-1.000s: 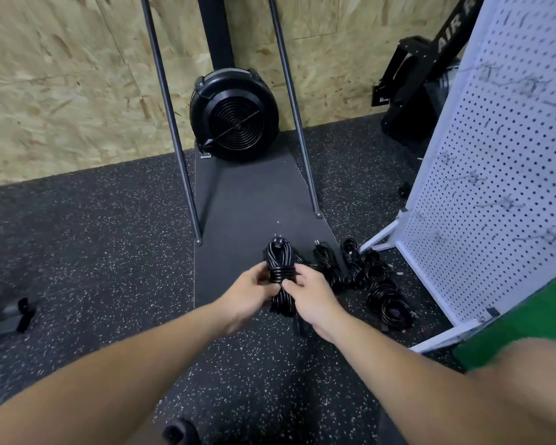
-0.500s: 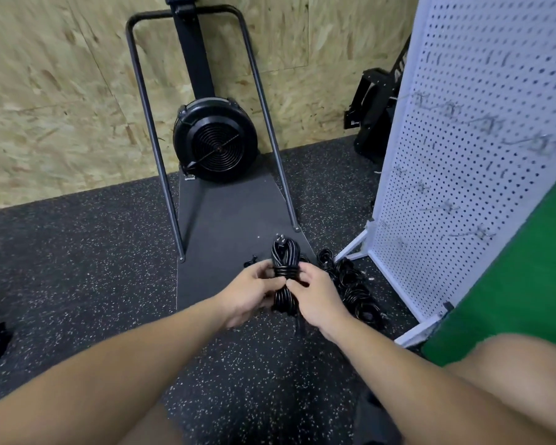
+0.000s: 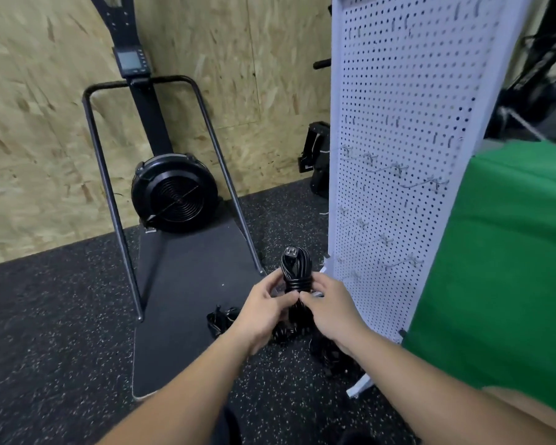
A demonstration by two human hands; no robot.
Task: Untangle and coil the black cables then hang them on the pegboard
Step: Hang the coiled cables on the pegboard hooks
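Observation:
A coiled black cable (image 3: 296, 268), wrapped round its middle with its plug end up, is held upright between both hands. My left hand (image 3: 262, 311) grips its lower left side and my right hand (image 3: 329, 308) grips its lower right side. More black cable bundles (image 3: 220, 319) lie on the floor beneath and behind my hands, partly hidden by them. The white pegboard (image 3: 408, 107) stands just right of the cable, with several bare metal hooks (image 3: 395, 170) on its face.
A black fan exercise machine (image 3: 174, 195) with a tube frame and dark mat stands against the chipboard wall at the left. Black gym equipment (image 3: 316, 155) sits behind the pegboard. A green cloth surface (image 3: 501, 268) fills the right side. The floor is speckled black rubber.
Both hands have lifted the coiled cable up off the floor pile and toward the pegboard. The view has tilted upward, so more of the pegboard and machine shows.

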